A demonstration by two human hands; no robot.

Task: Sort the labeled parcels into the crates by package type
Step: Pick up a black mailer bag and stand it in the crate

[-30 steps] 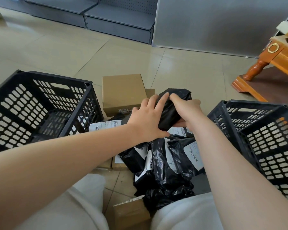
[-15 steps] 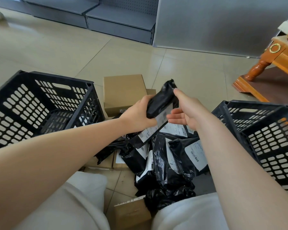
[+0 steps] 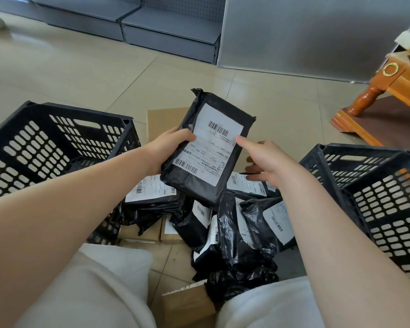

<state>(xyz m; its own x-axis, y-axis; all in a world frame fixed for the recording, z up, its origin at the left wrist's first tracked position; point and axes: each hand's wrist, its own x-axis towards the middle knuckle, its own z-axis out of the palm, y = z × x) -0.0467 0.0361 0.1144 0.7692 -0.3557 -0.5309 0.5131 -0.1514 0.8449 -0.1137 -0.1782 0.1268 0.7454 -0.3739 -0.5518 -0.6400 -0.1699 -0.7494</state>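
My left hand (image 3: 173, 144) grips a black plastic mailer bag (image 3: 211, 147) by its left edge and holds it up with the white barcode label facing me. My right hand (image 3: 265, 159) is at the bag's right edge, fingers spread, with the thumb tip touching the label. Below lies a pile of black mailer bags (image 3: 237, 233) with white labels, over several brown cardboard boxes (image 3: 187, 306). A black perforated crate (image 3: 45, 143) stands on the left and another black crate (image 3: 384, 197) on the right; the visible parts of both hold no parcels.
A larger cardboard box (image 3: 161, 121) lies on the tiled floor behind the held bag. Grey metal shelving (image 3: 171, 31) and a grey panel line the back. An orange wooden furniture leg and base (image 3: 369, 100) stand at far right. My knees in light trousers frame the pile.
The bag was folded under both hands on the pile. My left hand lifted it and turned it label-up. My right hand has let go and now only touches its right edge.
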